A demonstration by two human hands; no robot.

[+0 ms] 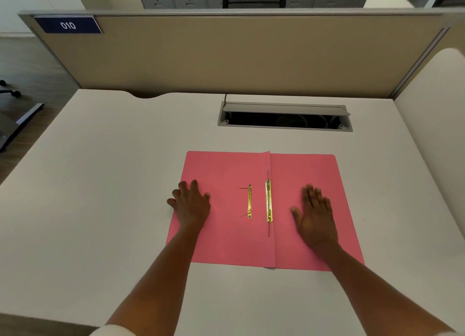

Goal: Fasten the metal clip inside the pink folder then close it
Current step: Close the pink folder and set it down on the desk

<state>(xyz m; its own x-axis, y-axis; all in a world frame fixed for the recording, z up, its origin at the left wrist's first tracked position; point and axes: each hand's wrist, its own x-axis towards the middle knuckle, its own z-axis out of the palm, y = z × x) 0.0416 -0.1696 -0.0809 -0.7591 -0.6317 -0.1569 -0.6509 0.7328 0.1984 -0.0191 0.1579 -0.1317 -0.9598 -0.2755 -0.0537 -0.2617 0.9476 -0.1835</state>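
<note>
The pink folder [226, 240] lies open and flat on the white desk, its fold running down the middle. A loose gold metal clip bar [249, 201] rests on the left leaf. A longer gold fastener strip [269, 201] sits by the fold on the right leaf, with thin prongs sticking out at both ends. My left hand [192, 202] lies flat, fingers spread, on the folder's left edge. My right hand [315, 215] lies flat on the right leaf. Neither hand holds anything, and both are apart from the metal parts.
The white desk [113, 184] is bounded by a beige partition [226, 53] at the back and a white panel [432, 104] on the right. An open grey cable hatch [285, 116] is set into the desk behind the folder. A chair base stands on the floor at left.
</note>
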